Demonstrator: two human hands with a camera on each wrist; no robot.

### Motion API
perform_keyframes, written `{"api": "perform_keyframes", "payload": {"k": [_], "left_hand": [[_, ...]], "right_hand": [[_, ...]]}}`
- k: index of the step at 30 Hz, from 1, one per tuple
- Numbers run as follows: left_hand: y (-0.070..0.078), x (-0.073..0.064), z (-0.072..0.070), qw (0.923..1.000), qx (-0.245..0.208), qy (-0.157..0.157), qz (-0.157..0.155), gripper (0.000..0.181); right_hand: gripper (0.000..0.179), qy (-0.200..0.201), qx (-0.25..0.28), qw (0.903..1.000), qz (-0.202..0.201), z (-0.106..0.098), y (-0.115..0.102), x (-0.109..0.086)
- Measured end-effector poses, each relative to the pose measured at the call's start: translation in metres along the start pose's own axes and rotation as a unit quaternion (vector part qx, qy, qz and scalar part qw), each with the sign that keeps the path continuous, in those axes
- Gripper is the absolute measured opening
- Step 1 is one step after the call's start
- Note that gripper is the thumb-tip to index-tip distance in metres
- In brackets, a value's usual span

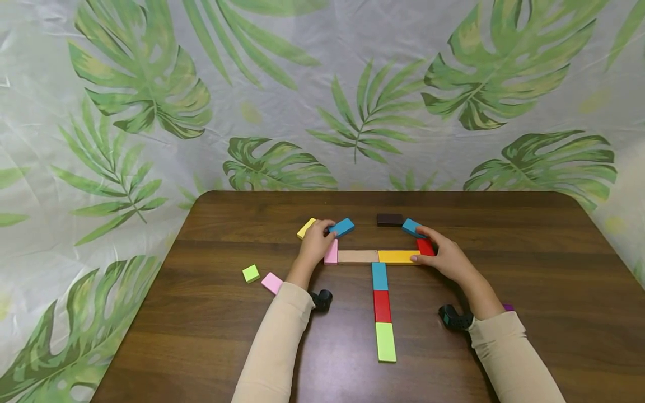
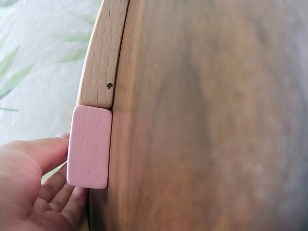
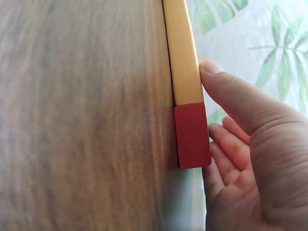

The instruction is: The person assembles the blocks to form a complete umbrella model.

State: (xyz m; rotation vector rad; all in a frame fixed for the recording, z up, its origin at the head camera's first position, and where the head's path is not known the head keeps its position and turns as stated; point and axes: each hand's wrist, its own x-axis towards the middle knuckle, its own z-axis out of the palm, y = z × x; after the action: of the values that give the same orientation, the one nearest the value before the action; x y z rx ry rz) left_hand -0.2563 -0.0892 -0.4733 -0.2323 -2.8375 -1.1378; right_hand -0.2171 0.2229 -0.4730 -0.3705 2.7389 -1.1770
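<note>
Tan rectangular wooden block (image 1: 358, 257): matt, grain visible. Left of it, pink rectangular painted-looking block (image 2: 89, 147): faintly dimpled. Right, yellow rectangular painted-looking block (image 1: 395, 257): smooth. Under it, brown round-cornered wood-grain tabletop (image 1: 201, 336): glossy.

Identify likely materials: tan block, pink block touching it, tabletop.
Tan block: bare-looking wood, matte; visible grain and a dark spot.
Pink block: probably painted wood, satin; even color, rounded corners, slight surface texture, core hidden.
Tabletop: wood or wood-look laminate, can't tell which; brown streaked grain, soft sheen.
</note>
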Motion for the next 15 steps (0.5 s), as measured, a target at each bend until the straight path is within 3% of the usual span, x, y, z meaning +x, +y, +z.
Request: {"api": "perform_keyframes", "payload": {"k": [15], "left_hand": [[-0.0008, -0.0037, -0.0038, 0.9999, -0.012, -0.001, -0.003, 0.025]], "right_hand": [[0.081, 0.004, -0.001, 1.0, -0.004, 0.0004, 0.0, -0.0005]]}}
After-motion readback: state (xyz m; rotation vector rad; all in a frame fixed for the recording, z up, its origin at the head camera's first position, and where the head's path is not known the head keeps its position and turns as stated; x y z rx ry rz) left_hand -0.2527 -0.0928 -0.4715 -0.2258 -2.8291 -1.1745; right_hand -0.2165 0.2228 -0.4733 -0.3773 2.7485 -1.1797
